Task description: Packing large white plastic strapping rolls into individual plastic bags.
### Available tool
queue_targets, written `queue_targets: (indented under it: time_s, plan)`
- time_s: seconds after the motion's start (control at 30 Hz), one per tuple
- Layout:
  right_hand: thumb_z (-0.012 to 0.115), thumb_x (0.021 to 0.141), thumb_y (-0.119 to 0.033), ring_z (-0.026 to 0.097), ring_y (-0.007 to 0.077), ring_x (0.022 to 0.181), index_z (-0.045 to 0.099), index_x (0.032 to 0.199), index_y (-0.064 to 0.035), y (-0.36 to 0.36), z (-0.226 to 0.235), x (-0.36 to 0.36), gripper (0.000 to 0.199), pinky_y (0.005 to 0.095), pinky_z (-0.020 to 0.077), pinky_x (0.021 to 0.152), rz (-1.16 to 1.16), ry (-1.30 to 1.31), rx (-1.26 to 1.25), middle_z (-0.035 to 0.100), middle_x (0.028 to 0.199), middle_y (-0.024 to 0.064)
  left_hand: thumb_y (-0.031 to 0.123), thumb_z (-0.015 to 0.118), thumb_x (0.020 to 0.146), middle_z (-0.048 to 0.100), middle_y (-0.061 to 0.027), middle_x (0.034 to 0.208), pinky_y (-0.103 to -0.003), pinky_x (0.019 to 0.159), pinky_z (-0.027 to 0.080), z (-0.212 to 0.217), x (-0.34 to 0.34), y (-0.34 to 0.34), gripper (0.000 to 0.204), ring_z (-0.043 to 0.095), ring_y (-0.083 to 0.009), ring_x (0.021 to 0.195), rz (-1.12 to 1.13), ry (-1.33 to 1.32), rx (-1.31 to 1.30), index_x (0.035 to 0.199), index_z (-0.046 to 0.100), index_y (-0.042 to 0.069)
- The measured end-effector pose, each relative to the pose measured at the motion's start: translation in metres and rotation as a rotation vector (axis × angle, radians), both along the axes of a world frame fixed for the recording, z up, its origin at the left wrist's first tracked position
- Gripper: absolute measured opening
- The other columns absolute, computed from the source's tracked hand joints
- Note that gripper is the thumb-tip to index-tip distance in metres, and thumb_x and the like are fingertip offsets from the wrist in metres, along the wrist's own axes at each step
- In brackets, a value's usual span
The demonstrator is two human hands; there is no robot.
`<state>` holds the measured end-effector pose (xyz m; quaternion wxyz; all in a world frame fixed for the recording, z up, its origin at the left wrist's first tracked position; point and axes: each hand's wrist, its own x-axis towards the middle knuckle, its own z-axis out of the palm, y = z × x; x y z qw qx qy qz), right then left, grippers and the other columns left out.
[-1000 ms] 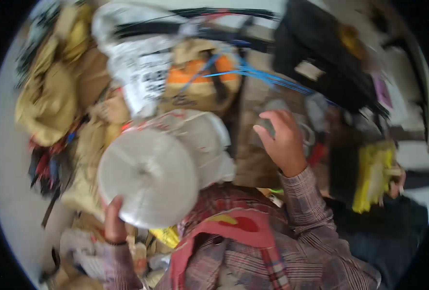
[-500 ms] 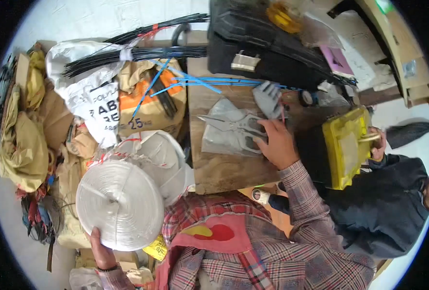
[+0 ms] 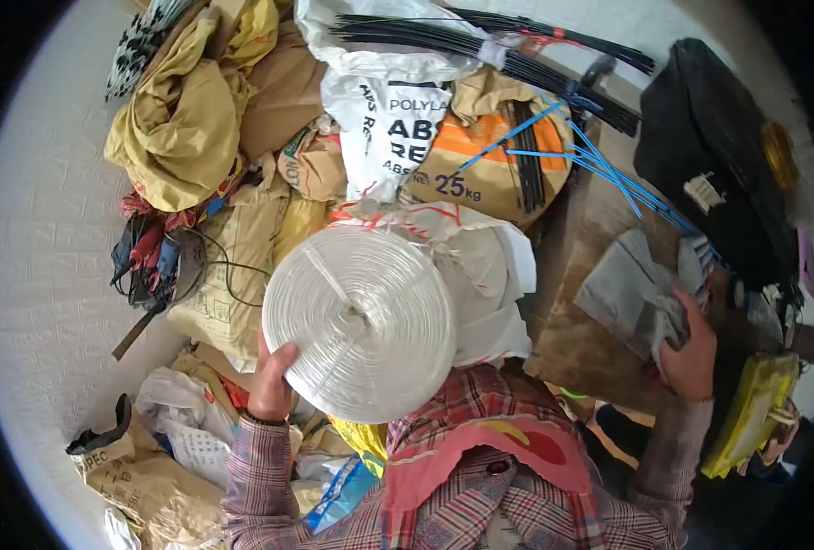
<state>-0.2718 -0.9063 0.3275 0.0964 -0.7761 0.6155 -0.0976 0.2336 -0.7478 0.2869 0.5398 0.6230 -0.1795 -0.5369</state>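
Coil of white plastic twine (image 3: 375, 344), at the centre of the frame, its flat face turned toward the viewer. The left hand (image 3: 272, 380) grasps the lower-left rim, thumb on the near face and fingers largely hidden; this edge grip presumably lets one hand support a broad disc while leaving the wound face and central hole uncovered. A pale wrapped bundle (image 3: 485, 284) with red strips lies behind the coil; whether it bears any weight cannot be told. At right, the right hand (image 3: 693, 362) curls at a blurred grey implement, apparently scissors (image 3: 669, 328); whether its fingers are closed on it cannot be told. A grey translucent packet (image 3: 613, 280) lies alongside on the wooden tabletop (image 3: 563, 348), probably within easy reach. Blue strips (image 3: 599, 165) cross the upper right, near a black case (image 3: 700, 156).
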Motion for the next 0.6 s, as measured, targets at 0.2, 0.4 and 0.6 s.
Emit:
queue_targets:
  time_s: [0.2, 0.4, 0.6]
  plan:
    - [0.080, 0.064, -0.016, 0.064, 0.0208, 0.083, 0.049, 0.125, -0.0083, -0.022, 0.035, 0.062, 0.069, 0.0331, 0.0500, 0.070, 0.277, -0.501, 0.547, 0.064, 0.094, 0.0140, 0.020, 0.060, 0.084, 0.040, -0.0147, 0.140, -0.036, 0.106, 0.035, -0.001, 0.006, -0.001, 0.076, 0.042, -0.0259, 0.127, -0.032, 0.026, 0.030, 0.147, 0.020, 0.004]
    - [0.084, 0.063, -0.045, 0.063, 0.0216, 0.083, 0.050, 0.119, -0.0082, -0.074, -0.017, 0.176, 0.075, 0.0350, 0.0493, 0.073, 0.489, -0.430, 0.656, 0.063, 0.093, 0.0118, 0.024, 0.062, 0.083, 0.035, -0.0147, 0.145, -0.037, 0.109, 0.031, 0.033, -0.008, -0.020, 0.084, 0.038, -0.0267, 0.132, -0.099, -0.021, 0.062, 0.150, 0.015, 0.004]
    - [0.082, 0.066, -0.046, 0.064, 0.0261, 0.081, 0.050, 0.120, -0.0075, -0.089, -0.045, 0.207, 0.074, 0.0355, 0.0488, 0.072, 0.535, -0.285, 0.703, 0.064, 0.088, 0.0137, 0.032, 0.066, 0.079, 0.031, -0.0146, 0.149, -0.039, 0.112, 0.026, 0.039, -0.013, -0.023, 0.094, 0.032, -0.0270, 0.136, -0.117, -0.096, 0.075, 0.151, 0.013, 0.005]
